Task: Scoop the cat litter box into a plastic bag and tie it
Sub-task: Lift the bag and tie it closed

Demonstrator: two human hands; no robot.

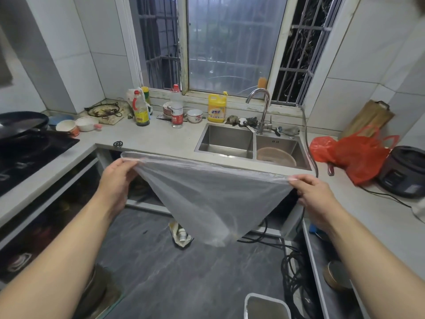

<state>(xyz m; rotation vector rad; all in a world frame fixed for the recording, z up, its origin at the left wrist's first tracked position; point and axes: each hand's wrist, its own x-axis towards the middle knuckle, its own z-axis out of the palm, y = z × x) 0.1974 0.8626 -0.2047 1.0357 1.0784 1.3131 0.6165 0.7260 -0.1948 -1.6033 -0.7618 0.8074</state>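
A clear plastic bag (207,196) hangs stretched between both hands in front of the kitchen counter, its top edge pulled wide and its bottom corner drooping toward the floor. My left hand (117,178) pinches the bag's left top corner. My right hand (312,192) pinches the right top corner. The bag looks empty. A grey tray with a white rim (266,305), possibly the litter box, shows partly at the bottom edge on the floor. No scoop is in view.
A double steel sink (230,137) with a tap sits in the counter ahead. Bottles, bowls and a yellow detergent jug (216,109) crowd the back. A wok (20,123) is at left, a red bag (354,155) and cooker at right. Black cables (292,268) lie on the floor.
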